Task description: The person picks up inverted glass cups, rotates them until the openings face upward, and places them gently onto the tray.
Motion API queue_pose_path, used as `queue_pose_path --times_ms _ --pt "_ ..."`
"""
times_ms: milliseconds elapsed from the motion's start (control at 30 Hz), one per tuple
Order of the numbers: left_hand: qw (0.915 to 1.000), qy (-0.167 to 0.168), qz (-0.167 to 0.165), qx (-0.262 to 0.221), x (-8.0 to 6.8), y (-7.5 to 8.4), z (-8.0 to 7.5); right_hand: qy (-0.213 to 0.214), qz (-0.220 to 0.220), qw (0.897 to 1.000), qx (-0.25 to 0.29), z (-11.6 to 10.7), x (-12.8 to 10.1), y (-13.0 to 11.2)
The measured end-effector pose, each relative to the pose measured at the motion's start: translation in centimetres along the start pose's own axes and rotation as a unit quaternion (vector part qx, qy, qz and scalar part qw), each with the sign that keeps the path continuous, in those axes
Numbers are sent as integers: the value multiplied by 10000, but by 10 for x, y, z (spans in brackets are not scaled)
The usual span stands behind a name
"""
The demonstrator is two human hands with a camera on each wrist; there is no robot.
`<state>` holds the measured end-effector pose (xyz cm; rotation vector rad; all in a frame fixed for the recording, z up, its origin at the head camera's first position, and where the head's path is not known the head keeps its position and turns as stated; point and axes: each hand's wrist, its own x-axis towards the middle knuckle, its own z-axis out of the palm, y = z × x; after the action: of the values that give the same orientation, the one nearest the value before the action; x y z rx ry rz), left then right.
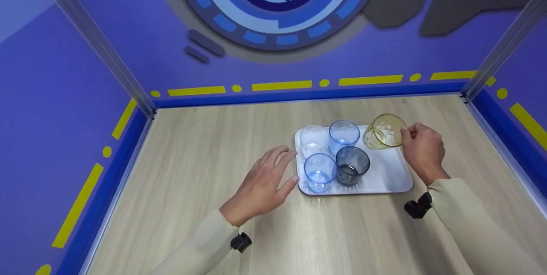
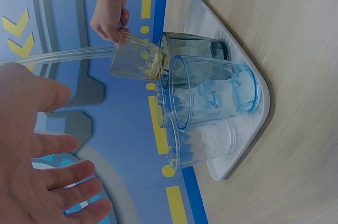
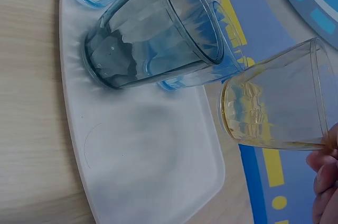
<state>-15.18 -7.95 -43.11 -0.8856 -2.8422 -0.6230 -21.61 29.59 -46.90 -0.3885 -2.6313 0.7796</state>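
Note:
My right hand (image 1: 424,149) pinches the rim of a yellow glass (image 3: 274,102), which hangs tilted above the back right of a white tray (image 1: 386,176). In the right wrist view a gap shows between that glass and the tray. On the tray stand a clear glass (image 1: 314,141), a blue glass (image 1: 344,135) at the back, another blue glass (image 1: 319,173) at the front left, and a dark grey glass (image 1: 352,166). Beside the tray's left edge is my left hand (image 1: 266,181), its fingers spread and holding nothing; the left wrist view shows it apart from the glasses.
The tray lies on a light wooden table (image 1: 205,147). Purple and blue panels (image 1: 128,31) with yellow marks wall in the back and both sides. Metal posts (image 1: 96,44) stand at the back corners.

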Motion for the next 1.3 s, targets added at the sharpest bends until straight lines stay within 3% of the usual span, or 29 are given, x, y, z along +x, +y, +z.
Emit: queue_pose_path --times_ms 1000,1300 --pt "10000 63 -22 -50 -12 7 0 -223 408 9989 -76 10 -1 9" --pt "9997 -87 -128 -199 -12 7 1 -308 478 9983 -124 19 -3 14"
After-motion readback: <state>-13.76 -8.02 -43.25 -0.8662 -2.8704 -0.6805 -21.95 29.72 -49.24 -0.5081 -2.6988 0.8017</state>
